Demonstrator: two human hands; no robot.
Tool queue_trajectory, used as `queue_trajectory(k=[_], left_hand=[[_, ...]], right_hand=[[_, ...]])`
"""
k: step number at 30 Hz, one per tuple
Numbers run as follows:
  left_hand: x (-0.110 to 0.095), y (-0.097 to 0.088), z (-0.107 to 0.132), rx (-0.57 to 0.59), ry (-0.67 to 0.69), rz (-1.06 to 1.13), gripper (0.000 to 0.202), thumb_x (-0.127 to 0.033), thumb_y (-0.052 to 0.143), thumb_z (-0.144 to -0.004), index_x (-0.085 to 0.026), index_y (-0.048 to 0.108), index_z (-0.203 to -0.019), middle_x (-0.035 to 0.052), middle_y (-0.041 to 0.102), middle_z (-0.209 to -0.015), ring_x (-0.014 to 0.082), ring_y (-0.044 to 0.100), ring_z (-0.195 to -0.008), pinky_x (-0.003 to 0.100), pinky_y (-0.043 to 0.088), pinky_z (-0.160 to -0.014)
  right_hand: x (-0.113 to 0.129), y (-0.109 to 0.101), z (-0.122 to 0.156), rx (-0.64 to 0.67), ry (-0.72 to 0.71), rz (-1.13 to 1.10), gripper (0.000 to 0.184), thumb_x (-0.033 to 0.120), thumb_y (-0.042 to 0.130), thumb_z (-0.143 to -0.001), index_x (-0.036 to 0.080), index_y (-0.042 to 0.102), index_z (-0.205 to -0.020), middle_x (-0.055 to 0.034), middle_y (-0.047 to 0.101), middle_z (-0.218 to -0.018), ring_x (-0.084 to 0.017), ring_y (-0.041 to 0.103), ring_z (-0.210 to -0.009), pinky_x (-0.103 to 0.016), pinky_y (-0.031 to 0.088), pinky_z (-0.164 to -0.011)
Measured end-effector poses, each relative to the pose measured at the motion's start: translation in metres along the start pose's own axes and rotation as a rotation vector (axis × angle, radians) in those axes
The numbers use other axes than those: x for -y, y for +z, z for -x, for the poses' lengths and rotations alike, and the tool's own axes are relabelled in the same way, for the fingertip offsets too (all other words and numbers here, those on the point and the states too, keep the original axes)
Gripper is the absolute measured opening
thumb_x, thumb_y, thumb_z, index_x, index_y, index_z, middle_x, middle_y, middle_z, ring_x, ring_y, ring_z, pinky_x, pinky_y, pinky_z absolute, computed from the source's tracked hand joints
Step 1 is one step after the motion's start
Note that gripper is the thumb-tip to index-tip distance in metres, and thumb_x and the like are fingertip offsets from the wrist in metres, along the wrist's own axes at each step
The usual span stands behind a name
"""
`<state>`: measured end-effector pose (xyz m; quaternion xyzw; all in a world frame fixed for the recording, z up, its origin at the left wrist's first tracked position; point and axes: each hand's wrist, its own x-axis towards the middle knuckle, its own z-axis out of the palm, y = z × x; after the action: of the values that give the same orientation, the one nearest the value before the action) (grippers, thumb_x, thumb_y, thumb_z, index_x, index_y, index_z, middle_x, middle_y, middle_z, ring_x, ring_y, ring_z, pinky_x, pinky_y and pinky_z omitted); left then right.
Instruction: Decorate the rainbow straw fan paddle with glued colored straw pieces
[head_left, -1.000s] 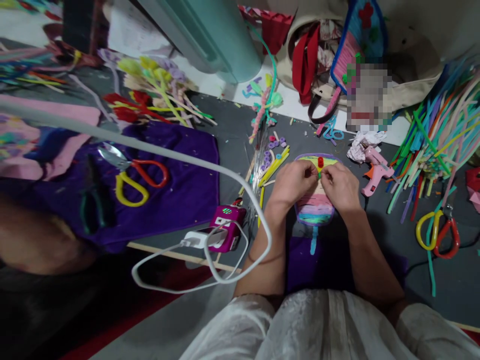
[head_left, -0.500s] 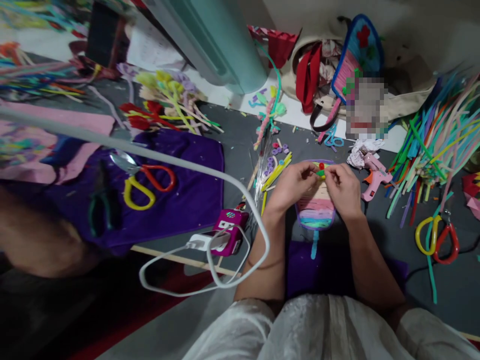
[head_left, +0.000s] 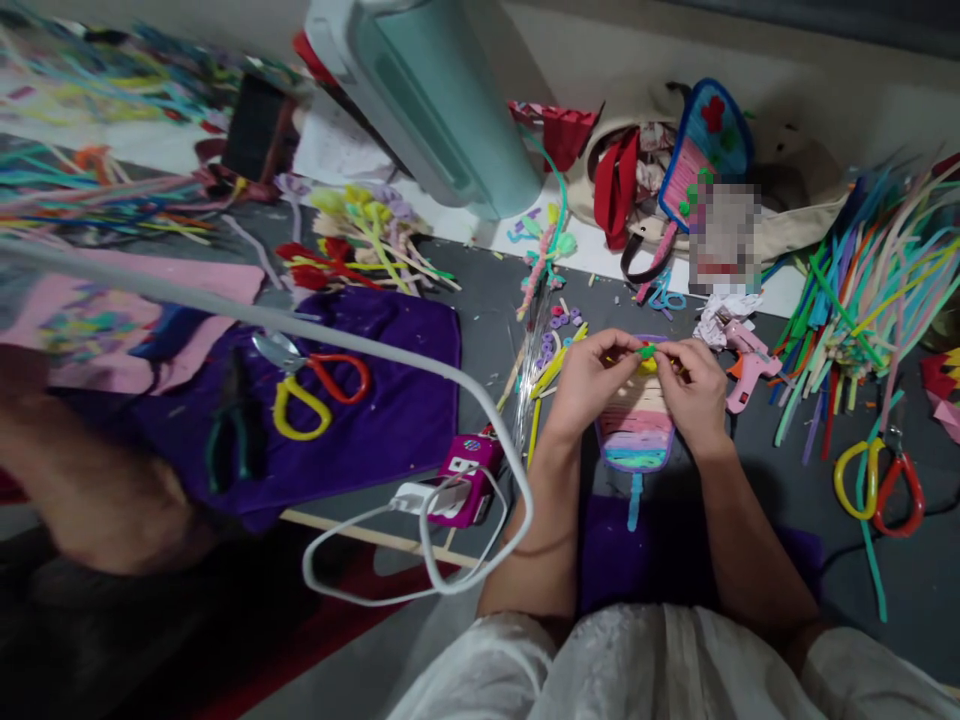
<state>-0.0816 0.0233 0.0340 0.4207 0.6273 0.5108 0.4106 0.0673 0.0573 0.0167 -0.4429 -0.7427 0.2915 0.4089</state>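
My left hand (head_left: 596, 380) and my right hand (head_left: 694, 385) meet above a striped, popsicle-shaped pipe-cleaner piece (head_left: 636, 428) with a purple outline and a blue stick. Both hands pinch a small green pipe-cleaner bit (head_left: 646, 352) between their fingertips. Something yellow shows just beneath it on the upper part of the popsicle shape. My fingers hide much of that top end. Yellow pipe cleaners (head_left: 551, 370) and small purple coils (head_left: 551, 345) lie just left of my left hand. A pink glue gun (head_left: 748, 365) rests to the right of my right hand.
Scissors (head_left: 877, 485) and a pipe-cleaner bundle (head_left: 870, 310) lie at right. On a purple cloth (head_left: 405, 400) are more scissors (head_left: 311, 390) and dark pliers (head_left: 232, 435). A white cable (head_left: 491, 385) loops near my left forearm. Another person's arm (head_left: 97, 480) reaches in from the left.
The view has shifted, so most things sit a little lower. A red bit seen above the green piece earlier no longer shows. Both hands still pinch the green piece.
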Motion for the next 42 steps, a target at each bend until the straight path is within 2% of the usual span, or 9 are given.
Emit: queue_trajectory(k=[7,12,17,23,25,28,34,39,42], left_hand=[[0.001,-0.001,0.000,0.042,-0.073,0.175,0.022,-0.033,0.079,-0.072,-0.015,0.075,-0.082,0.0017,0.069,-0.073,0.0111,0.057,-0.063,0.023,0.045,-0.062],[0.003,-0.003,-0.002,0.086,-0.078,0.278,0.027,-0.036,0.085,-0.069,-0.015,0.076,-0.082,0.0017,0.070,-0.074,0.0101,0.056,-0.062,0.022,0.046,-0.062],[0.008,-0.005,-0.005,0.145,-0.075,0.353,0.035,-0.043,0.088,-0.068,-0.014,0.074,-0.080,0.0002,0.064,-0.067,0.0091,0.052,-0.058,0.021,0.042,-0.057],[0.012,-0.008,-0.006,0.232,-0.131,0.423,0.043,-0.048,0.091,-0.064,-0.013,0.072,-0.077,0.0001,0.062,-0.067,0.0088,0.052,-0.059,0.021,0.042,-0.058],[0.012,-0.009,-0.006,0.267,-0.158,0.443,0.044,-0.048,0.093,-0.062,-0.013,0.071,-0.077,0.0000,0.062,-0.066,0.0088,0.053,-0.059,0.021,0.043,-0.058],[0.011,-0.010,-0.007,0.261,-0.177,0.448,0.044,-0.047,0.093,-0.061,-0.013,0.072,-0.079,0.0001,0.062,-0.068,0.0089,0.053,-0.060,0.021,0.044,-0.058],[0.009,-0.009,-0.009,0.189,-0.182,0.427,0.045,-0.048,0.094,-0.059,-0.014,0.071,-0.077,-0.0008,0.063,-0.069,0.0082,0.051,-0.059,0.020,0.043,-0.055],[0.008,-0.009,-0.008,0.209,-0.192,0.455,0.044,-0.048,0.094,-0.060,-0.013,0.071,-0.075,-0.0016,0.061,-0.067,0.0072,0.049,-0.057,0.021,0.042,-0.054],[0.008,-0.009,-0.007,0.253,-0.214,0.490,0.045,-0.047,0.094,-0.058,-0.013,0.070,-0.075,-0.0013,0.061,-0.066,0.0077,0.050,-0.057,0.021,0.041,-0.055]], right_hand=[[0.001,0.001,-0.001,-0.046,0.068,-0.116,0.016,0.026,0.056,-0.090,0.020,0.069,-0.083,-0.0021,0.064,-0.080,-0.014,0.054,-0.066,-0.028,0.047,-0.066],[0.002,0.002,-0.003,-0.011,0.230,-0.332,0.015,0.032,0.059,-0.086,0.020,0.068,-0.081,-0.0007,0.064,-0.078,-0.013,0.054,-0.066,-0.027,0.044,-0.063],[0.002,0.002,-0.007,0.083,0.405,-0.584,0.021,0.041,0.066,-0.081,0.020,0.066,-0.080,0.0003,0.063,-0.072,-0.014,0.055,-0.068,-0.026,0.043,-0.061],[0.005,0.002,-0.006,0.209,0.580,-0.765,0.029,0.048,0.072,-0.075,0.021,0.064,-0.081,0.0074,0.046,-0.057,-0.007,0.032,-0.047,-0.022,0.025,-0.046],[0.007,0.002,-0.007,0.233,0.621,-0.809,0.031,0.049,0.073,-0.074,0.021,0.064,-0.082,0.0082,0.045,-0.057,-0.006,0.029,-0.046,-0.022,0.023,-0.044],[0.007,0.002,-0.007,0.200,0.621,-0.784,0.032,0.050,0.074,-0.074,0.020,0.063,-0.081,0.0075,0.047,-0.058,-0.006,0.032,-0.047,-0.021,0.025,-0.045],[0.002,0.001,-0.007,0.098,0.508,-0.646,0.029,0.047,0.073,-0.076,0.019,0.065,-0.079,0.0040,0.054,-0.065,-0.009,0.044,-0.056,-0.023,0.033,-0.051],[0.005,0.002,-0.007,0.110,0.596,-0.714,0.030,0.047,0.076,-0.074,0.020,0.064,-0.078,0.0071,0.047,-0.060,-0.006,0.031,-0.048,-0.022,0.023,-0.045],[0.007,0.002,-0.007,0.184,0.688,-0.824,0.032,0.048,0.078,-0.072,0.021,0.061,-0.077,0.0083,0.044,-0.058,-0.004,0.027,-0.045,-0.021,0.017,-0.042]])
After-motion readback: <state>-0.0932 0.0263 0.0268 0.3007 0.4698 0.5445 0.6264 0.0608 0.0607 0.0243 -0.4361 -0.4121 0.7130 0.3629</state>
